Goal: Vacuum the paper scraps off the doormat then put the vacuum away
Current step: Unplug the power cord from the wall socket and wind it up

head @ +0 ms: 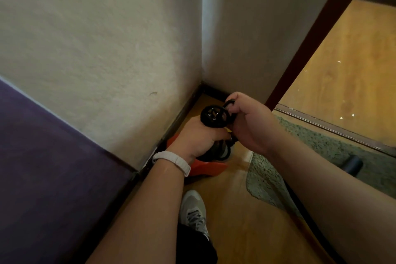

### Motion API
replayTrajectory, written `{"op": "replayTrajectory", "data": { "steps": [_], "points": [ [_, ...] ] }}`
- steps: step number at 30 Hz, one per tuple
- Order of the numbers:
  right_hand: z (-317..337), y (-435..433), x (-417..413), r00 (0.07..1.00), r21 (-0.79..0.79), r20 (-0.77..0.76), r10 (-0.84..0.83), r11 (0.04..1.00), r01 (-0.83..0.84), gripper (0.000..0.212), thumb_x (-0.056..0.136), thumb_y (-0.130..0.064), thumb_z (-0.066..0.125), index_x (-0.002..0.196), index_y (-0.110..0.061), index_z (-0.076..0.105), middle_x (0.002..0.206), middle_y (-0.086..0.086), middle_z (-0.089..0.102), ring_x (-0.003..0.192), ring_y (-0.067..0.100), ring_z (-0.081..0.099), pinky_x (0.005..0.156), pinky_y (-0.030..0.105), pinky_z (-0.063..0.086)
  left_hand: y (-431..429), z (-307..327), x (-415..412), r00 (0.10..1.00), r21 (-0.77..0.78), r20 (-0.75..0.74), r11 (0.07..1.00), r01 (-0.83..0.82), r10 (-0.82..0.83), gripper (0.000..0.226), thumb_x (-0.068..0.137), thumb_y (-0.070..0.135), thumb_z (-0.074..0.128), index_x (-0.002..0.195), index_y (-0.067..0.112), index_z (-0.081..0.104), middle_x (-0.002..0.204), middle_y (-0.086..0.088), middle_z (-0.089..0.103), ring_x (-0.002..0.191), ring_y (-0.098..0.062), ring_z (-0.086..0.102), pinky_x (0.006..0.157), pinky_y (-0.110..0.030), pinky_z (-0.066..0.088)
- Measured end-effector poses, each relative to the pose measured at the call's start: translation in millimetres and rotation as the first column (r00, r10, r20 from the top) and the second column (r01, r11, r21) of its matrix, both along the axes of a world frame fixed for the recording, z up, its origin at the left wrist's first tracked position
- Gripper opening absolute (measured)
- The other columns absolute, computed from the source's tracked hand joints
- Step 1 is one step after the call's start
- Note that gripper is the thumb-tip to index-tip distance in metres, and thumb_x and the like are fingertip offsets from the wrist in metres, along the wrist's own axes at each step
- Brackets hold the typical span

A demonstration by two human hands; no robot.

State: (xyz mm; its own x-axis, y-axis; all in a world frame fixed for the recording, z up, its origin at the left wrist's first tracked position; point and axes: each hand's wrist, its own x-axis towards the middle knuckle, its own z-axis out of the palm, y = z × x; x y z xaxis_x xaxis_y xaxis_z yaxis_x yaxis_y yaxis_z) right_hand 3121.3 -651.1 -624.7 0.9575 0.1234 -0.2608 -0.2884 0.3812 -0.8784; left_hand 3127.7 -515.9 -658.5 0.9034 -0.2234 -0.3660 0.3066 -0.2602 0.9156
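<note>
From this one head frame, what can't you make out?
- Vacuum: the orange body is mostly covered by the left hand and wrist; model and switch unreadable.
- Black part under the right hand: the fingers wrap it, so its shape is unclear.
- Doormat: the right forearm crosses it; scraps there cannot be judged.
- White specks on the floor past the door: too small to identify.

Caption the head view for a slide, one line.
Both hands, left and right, grip the black handle of an orange vacuum in a wall corner beside the doormat.
</note>
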Motion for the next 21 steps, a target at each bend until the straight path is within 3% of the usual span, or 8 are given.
{"op": "replayTrajectory", "data": {
  "steps": [3, 6, 10, 12, 14, 18, 21],
  "points": [
    [-14.9, -5.3, -1.5, 1.0, -0.044, -0.005, -0.004, 0.999, 0.004, 0.028, 0.066, -0.004, 0.046, 0.09, -0.005, 0.059, 0.088, 0.011, 0.057, 0.082, 0.026, 0.056, 0.073, 0.039, 0.045, 3.2, 6.9, -0.7, 0.99, -0.095, -0.016, 0.986, -0.14, 0.139, 0.017, 0.073, 0.005, 0.077, 0.082, 0.019, 0.076, 0.078, 0.001, 0.074, 0.073, -0.014, 0.07, 0.065, -0.029, 0.053],
    [-39.5, -7.3, -6.0, 0.997, -0.141, -0.083, -0.003, 0.99, -0.009, 0.057, 0.063, -0.005, 0.045, 0.118, -0.005, 0.062, 0.113, 0.017, 0.064, 0.11, 0.03, 0.062, 0.095, 0.044, 0.05, 10.7, 12.8, 1.5, 0.953, -0.205, -0.07, 0.93, -0.304, 0.295, 0.01, 0.076, 0.006, 0.073, 0.069, 0.012, 0.07, 0.062, 0.0, 0.067, 0.057, -0.013, 0.063, 0.056, -0.027, 0.047],
    [-83.6, 14.6, -20.2, 0.959, -0.411, -0.175, 0.222, 0.869, -0.276, 0.055, 0.076, 0.0, 0.049, 0.125, -0.022, 0.06, 0.127, 0.003, 0.062, 0.124, 0.023, 0.055, 0.103, 0.049, 0.047, 28.4, 15.7, 7.8, 0.869, -0.356, -0.281, 0.797, -0.488, 0.406, 0.019, 0.082, 0.008, 0.067, 0.065, 0.012, 0.061, 0.062, -0.003, 0.059, 0.057, -0.017, 0.058, 0.046, -0.024, 0.048],
    [-101.9, 31.2, -24.1, 0.923, -0.522, -0.18, 0.339, 0.763, -0.382, 0.051, 0.084, -0.008, 0.052, 0.128, -0.031, 0.056, 0.127, -0.006, 0.061, 0.113, 0.013, 0.058, 0.095, 0.04, 0.05, 36.6, 15.2, 8.8, 0.868, -0.389, -0.311, 0.782, -0.488, 0.387, 0.018, 0.084, 0.01, 0.064, 0.067, 0.013, 0.059, 0.064, -0.002, 0.058, 0.059, -0.016, 0.057, 0.047, -0.023, 0.047],
    [-110.8, 49.1, -23.1, 0.915, -0.607, -0.171, 0.365, 0.693, -0.389, 0.041, 0.092, -0.013, 0.054, 0.127, -0.033, 0.056, 0.113, -0.01, 0.063, 0.09, 0.008, 0.058, 0.081, 0.031, 0.046, 42.4, 14.1, 9.1, 0.862, -0.43, -0.343, 0.753, -0.498, 0.373, 0.017, 0.086, 0.01, 0.061, 0.069, 0.012, 0.057, 0.063, -0.002, 0.058, 0.058, -0.015, 0.057, 0.051, -0.025, 0.047],
    [-123.5, 75.7, -15.3, 0.915, -0.736, -0.16, 0.369, 0.574, -0.36, 0.019, 0.095, -0.023, 0.055, 0.109, -0.02, 0.068, 0.1, 0.003, 0.069, 0.091, 0.019, 0.062, 0.086, 0.041, 0.052, 53.7, 6.9, 10.9, 0.836, -0.474, -0.391, 0.695, -0.541, 0.385, 0.015, 0.086, 0.011, 0.058, 0.071, 0.009, 0.057, 0.064, -0.007, 0.058, 0.059, -0.019, 0.06, 0.059, -0.032, 0.049],
    [-124.1, 80.2, -11.4, 0.885, -0.734, -0.197, 0.421, 0.536, -0.418, 0.025, 0.1, -0.025, 0.052, 0.1, -0.005, 0.067, 0.076, 0.003, 0.058, 0.066, 0.014, 0.051, 0.066, 0.032, 0.043, 74.8, -4.6, 18.0, 0.832, -0.477, -0.402, 0.688, -0.546, 0.382, 0.028, 0.086, 0.01, 0.056, 0.058, 0.01, 0.059, 0.062, -0.008, 0.057, 0.057, -0.02, 0.057, 0.062, -0.032, 0.049]
  ]
}}
